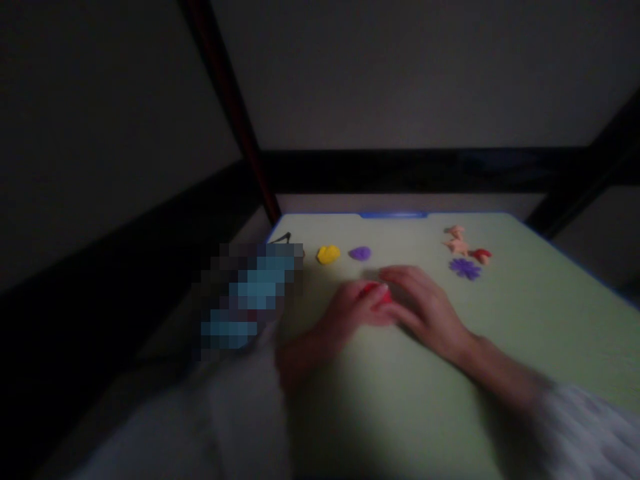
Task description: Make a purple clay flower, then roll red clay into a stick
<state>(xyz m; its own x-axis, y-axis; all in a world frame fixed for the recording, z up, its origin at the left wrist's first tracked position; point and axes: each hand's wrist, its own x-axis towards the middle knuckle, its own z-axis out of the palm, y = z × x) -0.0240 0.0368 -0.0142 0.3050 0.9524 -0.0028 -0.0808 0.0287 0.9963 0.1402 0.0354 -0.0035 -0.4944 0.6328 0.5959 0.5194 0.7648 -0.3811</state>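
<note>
A red piece (379,295), which looks like modelling clay, lies low over the table between my two hands. My left hand (347,310) is closed around it from the left, its fingers across the top. From the right, my right hand (430,310) reaches in with curved fingers apart and the thumb close to the red piece. Blur hides whether that thumb touches it. Beyond my hands sit a yellow lump (329,254) and a purple lump (360,253), side by side on the table.
The pale green table (530,313) has a blue edge. At its far right are a purple flower-shaped piece (465,269), peach-coloured pieces (457,245) and a small red piece (482,255). A pixelated patch (255,293) covers something at the left edge. A wall stands behind.
</note>
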